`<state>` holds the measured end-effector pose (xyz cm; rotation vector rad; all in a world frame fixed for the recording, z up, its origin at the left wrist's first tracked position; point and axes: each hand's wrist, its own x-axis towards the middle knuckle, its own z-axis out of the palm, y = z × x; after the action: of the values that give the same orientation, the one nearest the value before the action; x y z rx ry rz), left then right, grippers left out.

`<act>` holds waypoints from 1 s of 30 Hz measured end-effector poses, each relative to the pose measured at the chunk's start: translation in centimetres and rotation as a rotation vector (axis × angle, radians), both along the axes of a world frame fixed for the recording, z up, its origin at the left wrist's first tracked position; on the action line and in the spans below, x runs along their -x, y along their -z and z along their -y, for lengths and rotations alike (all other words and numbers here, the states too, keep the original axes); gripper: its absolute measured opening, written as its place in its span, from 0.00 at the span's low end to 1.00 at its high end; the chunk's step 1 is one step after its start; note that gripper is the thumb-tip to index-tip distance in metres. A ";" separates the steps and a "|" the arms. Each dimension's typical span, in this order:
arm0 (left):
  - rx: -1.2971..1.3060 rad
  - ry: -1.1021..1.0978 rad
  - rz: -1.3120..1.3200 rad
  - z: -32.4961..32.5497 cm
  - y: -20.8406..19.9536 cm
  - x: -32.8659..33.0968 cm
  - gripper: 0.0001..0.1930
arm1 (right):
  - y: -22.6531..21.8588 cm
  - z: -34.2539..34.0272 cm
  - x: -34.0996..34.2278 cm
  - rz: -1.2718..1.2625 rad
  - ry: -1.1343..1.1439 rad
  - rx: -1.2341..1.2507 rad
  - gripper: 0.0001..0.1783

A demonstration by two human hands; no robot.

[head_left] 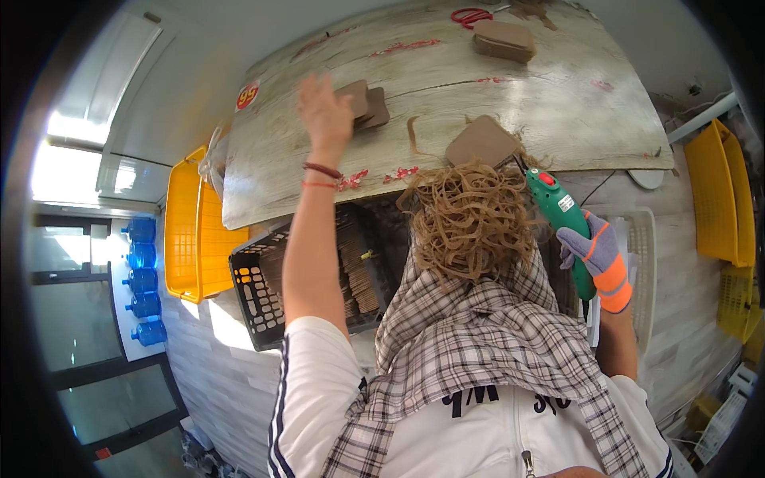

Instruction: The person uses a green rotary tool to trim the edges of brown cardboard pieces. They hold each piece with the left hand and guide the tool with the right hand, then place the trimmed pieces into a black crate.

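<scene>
Brown, rounded-square flat piece [481,143] on pale wood-grain table [267,175], near edge, beside green power tool [554,199] gripped in my gloved right hand [596,256]. Bare left hand [325,115] farther, fingers spread, by overlapping brown pieces [375,110]. Judged: between trims; next needs left-hand steadying.

The gloved right hand [596,259] gripped a green tool [555,201]; brown pads [378,105] lay beside the left hand [325,118], curly strips [472,223] between both hands.

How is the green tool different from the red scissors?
The green tool is held in the gloved right grip; the red scissors lie on the table. The tool has a long, thick green body, while the scissors have red loop handles. Both have red on them: the tool's is a button.
</scene>
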<state>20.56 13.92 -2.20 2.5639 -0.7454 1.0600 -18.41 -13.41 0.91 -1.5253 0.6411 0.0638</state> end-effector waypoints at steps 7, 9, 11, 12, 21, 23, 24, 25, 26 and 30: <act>-0.166 0.279 -0.441 10.5 5.6 14.2 0.28 | 0.9 0.1 1.4 0.015 0.035 0.073 0.23; -0.081 0.304 -0.535 10.5 5.8 14.7 0.28 | 1.5 0.1 1.8 0.047 0.051 0.038 0.20; -0.010 0.334 -0.439 10.6 5.4 15.0 0.26 | 1.6 0.1 2.1 0.041 0.069 0.054 0.21; 0.026 0.349 -0.391 10.7 4.9 15.2 0.26 | 1.6 0.0 2.2 0.038 0.076 0.062 0.21; 1.786 0.790 -1.332 9.9 -1.4 18.1 0.13 | 0.8 -0.7 1.5 0.149 0.076 0.192 0.21; 1.913 0.826 -1.300 10.5 -1.9 18.9 0.14 | -0.4 -1.3 1.0 0.148 0.079 0.140 0.23; 1.970 0.847 -1.297 10.7 -2.1 19.3 0.15 | -1.0 -1.7 0.7 0.146 0.082 0.114 0.24; 2.026 0.869 -1.293 10.9 -2.3 19.5 0.16 | -1.6 -2.0 0.3 0.152 0.076 0.107 0.24; 2.132 0.896 -1.316 11.0 -2.3 19.7 0.19 | -2.1 -2.3 0.1 0.154 0.072 0.100 0.24; 2.244 0.911 -1.286 12.2 -2.5 20.5 0.19 | -2.3 -2.9 -0.3 0.185 0.069 0.078 0.19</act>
<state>0.08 1.71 0.29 0.3074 0.0323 -0.3461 -18.09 -10.55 3.24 -1.5611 0.5523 -0.1549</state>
